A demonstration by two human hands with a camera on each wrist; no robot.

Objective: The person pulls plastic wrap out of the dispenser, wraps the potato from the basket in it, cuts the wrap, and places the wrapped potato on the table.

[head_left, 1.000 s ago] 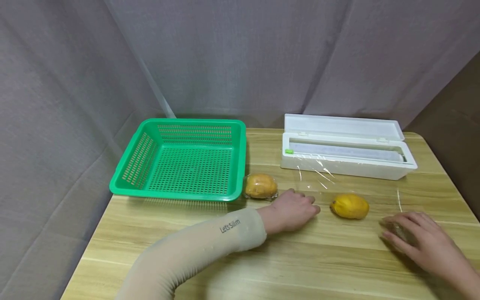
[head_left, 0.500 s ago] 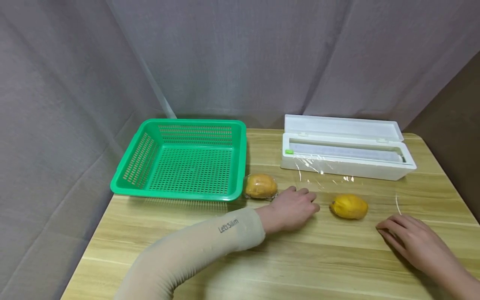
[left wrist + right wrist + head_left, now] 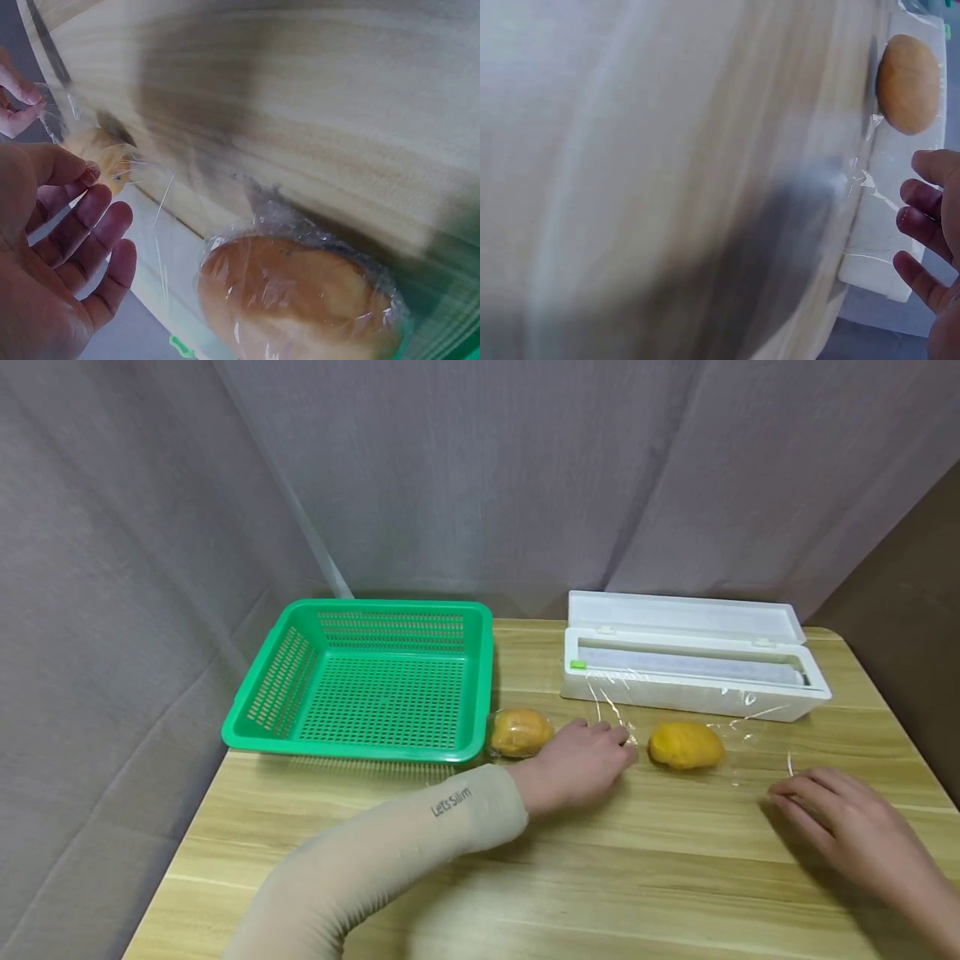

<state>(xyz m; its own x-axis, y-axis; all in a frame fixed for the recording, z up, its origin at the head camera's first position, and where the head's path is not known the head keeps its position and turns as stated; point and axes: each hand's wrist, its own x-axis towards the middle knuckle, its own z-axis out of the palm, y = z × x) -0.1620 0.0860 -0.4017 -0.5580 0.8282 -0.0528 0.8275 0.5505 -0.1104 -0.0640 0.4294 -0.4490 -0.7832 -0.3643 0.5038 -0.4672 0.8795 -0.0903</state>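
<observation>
Clear cling film (image 3: 750, 752) runs from the white dispenser box (image 3: 697, 689) toward both hands. A yellow mango (image 3: 686, 745) lies between the hands, touching the film; whether the film passes under it is hard to see. My left hand (image 3: 585, 764) pinches the film's left side between thumb and forefinger, the other fingers loosely bent, as the left wrist view shows. My right hand (image 3: 847, 814) pinches the film's right side with thumb and fingertips. Beside my left wrist sits a second mango (image 3: 292, 296), wrapped in film.
A green slotted basket (image 3: 360, 750) stands at the left, next to the wrapped mango. The dispenser's lid (image 3: 682, 614) is raised, with a film roll (image 3: 690, 667) inside and a green slider (image 3: 578, 665) at its left end. Grey curtain (image 3: 525, 485) hangs behind the wooden table (image 3: 600, 893).
The unwrapped mango has shifted away from me and slightly left. My right hand has moved a little up and right, and the film shows new folds around the mango.
</observation>
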